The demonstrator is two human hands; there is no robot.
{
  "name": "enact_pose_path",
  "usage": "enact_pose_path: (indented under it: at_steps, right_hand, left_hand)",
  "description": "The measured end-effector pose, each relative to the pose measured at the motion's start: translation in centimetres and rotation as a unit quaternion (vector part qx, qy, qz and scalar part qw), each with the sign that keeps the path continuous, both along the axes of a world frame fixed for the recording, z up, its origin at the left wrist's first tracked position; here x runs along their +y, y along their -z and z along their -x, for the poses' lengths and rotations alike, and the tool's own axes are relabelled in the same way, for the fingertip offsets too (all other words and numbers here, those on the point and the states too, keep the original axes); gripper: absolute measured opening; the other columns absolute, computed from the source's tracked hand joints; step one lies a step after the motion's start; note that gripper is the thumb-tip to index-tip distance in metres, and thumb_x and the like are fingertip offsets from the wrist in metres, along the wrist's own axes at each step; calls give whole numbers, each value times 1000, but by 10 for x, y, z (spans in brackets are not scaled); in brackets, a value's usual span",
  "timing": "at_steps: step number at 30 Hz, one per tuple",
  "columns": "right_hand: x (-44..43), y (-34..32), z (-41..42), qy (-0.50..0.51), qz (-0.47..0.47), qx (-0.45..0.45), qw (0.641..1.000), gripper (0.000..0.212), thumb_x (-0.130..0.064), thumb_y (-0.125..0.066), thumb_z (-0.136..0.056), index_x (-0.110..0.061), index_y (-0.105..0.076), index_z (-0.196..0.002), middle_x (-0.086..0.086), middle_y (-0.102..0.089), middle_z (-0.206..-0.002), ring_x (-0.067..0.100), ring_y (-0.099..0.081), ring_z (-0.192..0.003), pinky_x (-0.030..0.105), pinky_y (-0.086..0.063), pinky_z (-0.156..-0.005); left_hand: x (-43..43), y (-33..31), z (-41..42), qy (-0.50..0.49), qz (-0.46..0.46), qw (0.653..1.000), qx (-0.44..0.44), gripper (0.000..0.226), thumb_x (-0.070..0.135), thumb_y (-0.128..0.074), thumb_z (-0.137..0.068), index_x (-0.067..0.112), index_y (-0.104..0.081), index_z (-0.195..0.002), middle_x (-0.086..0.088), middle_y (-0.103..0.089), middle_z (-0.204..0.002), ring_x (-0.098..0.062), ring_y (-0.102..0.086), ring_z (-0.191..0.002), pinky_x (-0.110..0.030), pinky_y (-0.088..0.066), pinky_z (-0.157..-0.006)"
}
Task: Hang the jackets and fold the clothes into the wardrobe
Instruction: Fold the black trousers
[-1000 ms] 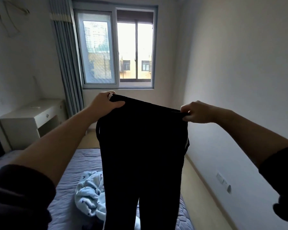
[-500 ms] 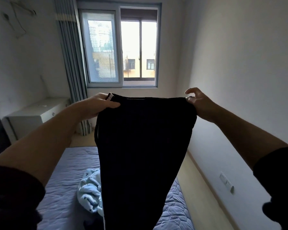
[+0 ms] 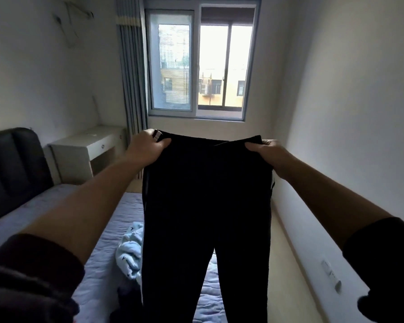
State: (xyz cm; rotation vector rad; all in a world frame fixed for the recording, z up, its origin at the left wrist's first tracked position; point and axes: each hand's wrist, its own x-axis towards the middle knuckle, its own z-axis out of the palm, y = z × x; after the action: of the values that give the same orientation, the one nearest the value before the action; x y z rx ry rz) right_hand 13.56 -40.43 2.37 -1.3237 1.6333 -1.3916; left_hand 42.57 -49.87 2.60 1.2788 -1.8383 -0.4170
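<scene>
Black trousers (image 3: 205, 206) hang in the air in the middle of the view, held up by the waistband, and the two legs fall straight down toward 6 o'clock, where they leave the picture. The left hand (image 3: 147, 148) grips the waistband corner at 11 o'clock of the garment; its thumb lies on the front of the cloth and the other fingers are curled behind it. A small white striped tag (image 3: 158, 135) shows just beside this hand. The right hand (image 3: 266, 152) pinches the opposite corner at 1 o'clock in the same way, thumb in front, fingers behind. Between the two hands the waistband is stretched nearly flat. Both forearms are bare, and dark sleeves (image 3: 33, 271) are pushed up near the elbows.

Under the trousers, at 7 o'clock, a bed (image 3: 56, 210) with a pale purple cover carries a crumpled light blue garment (image 3: 128, 257), partly hidden behind the left trouser leg. A dark headboard (image 3: 12, 164) stands at 9 o'clock, and a white desk (image 3: 86, 145) is near it, in the corner. At 12 o'clock is a window (image 3: 196, 66), with a grey curtain (image 3: 132, 78) touching its left side. A wall socket (image 3: 331, 273) sits at 4 o'clock.
</scene>
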Motion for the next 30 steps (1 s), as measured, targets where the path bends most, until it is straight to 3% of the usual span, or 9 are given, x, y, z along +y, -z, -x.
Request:
enact_pose_path:
  at_steps: [4, 6, 9, 14, 16, 20, 23, 27, 30]
  right_hand:
    - [-16, 28, -10, 122, 20, 1, 992, 20, -24, -68, -82, -6, -68, -74, 8, -66, -74, 19, -62, -66, 28, -49, -64]
    - [-24, 41, -24, 154, 31, -12, 987, 23, -25, -69, -81, -4, -67, -72, 8, -61, -70, 20, -58, -67, 32, -45, -63]
    - [-33, 52, -40, 120, 30, -75, 990, 17, -21, -71, -81, -7, -69, -72, 10, -68, -77, 22, -64, -69, 37, -54, -72]
    - [-39, 58, -50, 109, 48, -98, 988, 11, -18, -69, -84, -7, -72, -82, 8, -69, -79, 20, -64, -72, 35, -55, -77]
    - [-40, 56, -58, 90, 50, -50, 993, 17, -19, -67, -86, -4, -73, -93, 8, -70, -82, 18, -63, -73, 35, -53, -76]
    - [-40, 53, -70, 33, 29, -38, 998, 22, -18, -60, -92, -1, -70, -102, 0, -58, -66, 12, -54, -58, 26, -48, -58]
    - [-41, 51, -75, 19, 32, -34, 999, 22, -18, -58, -94, -1, -69, -103, 1, -55, -64, 10, -51, -54, 19, -46, -49]
    - [-41, 45, -80, -18, 22, -51, 998, 22, -25, -52, -98, -11, -67, -90, 2, -56, -68, 11, -54, -58, 19, -49, -52]
    - [-40, 39, -82, -63, 6, -69, 996, 31, -30, -44, -101, -12, -63, -85, 3, -58, -73, 9, -58, -57, 19, -51, -52]
  left_hand:
    - [-2, 17, 22, -75, -76, 994, 17, 36, 32, -58, -93, -2, -63, -103, -19, -65, -107, -32, -60, -104, -26, -37, -75]
    - [-2, 25, 35, -63, -136, 988, 49, 36, 33, -59, -92, -1, -63, -103, -16, -63, -102, -29, -61, -99, -28, -41, -75]
    - [-6, 37, 49, -2, -186, 973, 136, 24, 28, -63, -90, 6, -56, -83, -11, -57, -82, -22, -57, -79, -26, -41, -61]
    - [-5, 47, 59, 98, -271, 925, 246, 14, 22, -63, -91, 9, -57, -92, -9, -59, -84, -21, -58, -71, -26, -45, -60]
    - [-1, 47, 64, 133, -278, 923, 232, 12, 19, -61, -92, 11, -58, -84, -6, -59, -78, -17, -57, -66, -26, -47, -60]
    - [-1, 45, 71, 157, -268, 931, 189, 14, 12, -59, -92, 3, -61, -102, -14, -62, -93, -24, -60, -84, -30, -49, -70]
    - [-4, 44, 73, 170, -258, 933, 184, 13, 11, -58, -92, 2, -61, -101, -15, -62, -96, -24, -60, -86, -30, -49, -71]
    - [-9, 42, 76, 179, -263, 930, 186, 13, 13, -57, -92, 2, -62, -99, -15, -64, -96, -24, -62, -86, -37, -52, -84]
    - [-10, 38, 78, 182, -278, 920, 206, 13, 14, -54, -91, 6, -60, -82, -8, -65, -82, -20, -63, -73, -32, -53, -72]
